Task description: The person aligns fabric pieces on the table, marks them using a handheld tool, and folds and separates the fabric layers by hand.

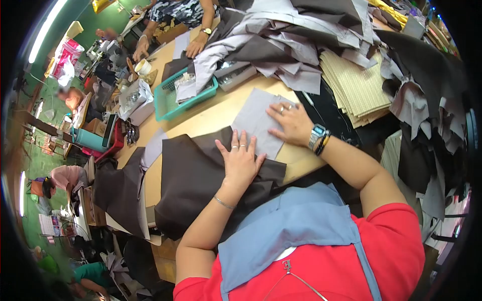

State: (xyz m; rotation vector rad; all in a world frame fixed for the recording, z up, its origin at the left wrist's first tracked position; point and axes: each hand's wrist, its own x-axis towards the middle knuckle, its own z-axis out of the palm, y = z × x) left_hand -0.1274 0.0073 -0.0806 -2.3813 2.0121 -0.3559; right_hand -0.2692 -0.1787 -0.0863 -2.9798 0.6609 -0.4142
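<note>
My left hand (240, 156) lies with fingers spread on a dark brown sheet of material (193, 165) that drapes over the table's near edge. My right hand (291, 123), a watch (317, 134) on its wrist, rests flat on a pale grey-lilac piece (256, 113). That piece lies against the dark sheet, between my two hands; which overlaps which under my left palm I cannot tell. To the left, another dark brown piece (120, 183) hangs off the table edge.
A teal plastic basket (161, 108) stands ahead, beside a grey tray (233, 75) of small items. Behind them is a large heap of brown and grey material (281, 45). Cream textured sheets (351, 85) are stacked at right. A co-worker's hands (196, 45) rest across the table.
</note>
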